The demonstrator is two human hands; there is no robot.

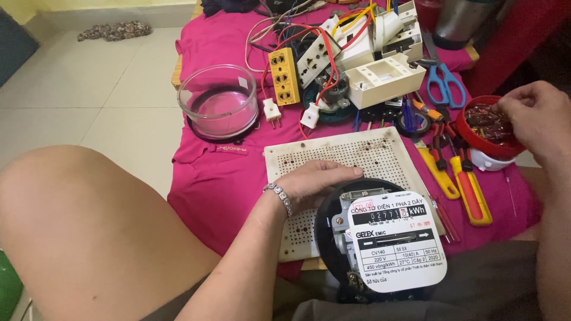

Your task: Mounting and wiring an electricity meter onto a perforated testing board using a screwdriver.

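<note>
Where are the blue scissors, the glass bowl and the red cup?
Scissors (445,83): head view, on the blue handles.
Glass bowl (217,107): head view, on its near wall.
Red cup (485,142): head view, on its outer side below the rim.

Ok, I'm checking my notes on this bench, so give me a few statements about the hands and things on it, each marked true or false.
1. The left hand rests on the meter. True.
2. The right hand reaches into a blue bowl. False: the bowl is red.
3. The glass dish stands on the pink cloth. True.
4. The scissors have yellow handles. False: they are blue.
5. The perforated board lies under the meter. True.
</note>
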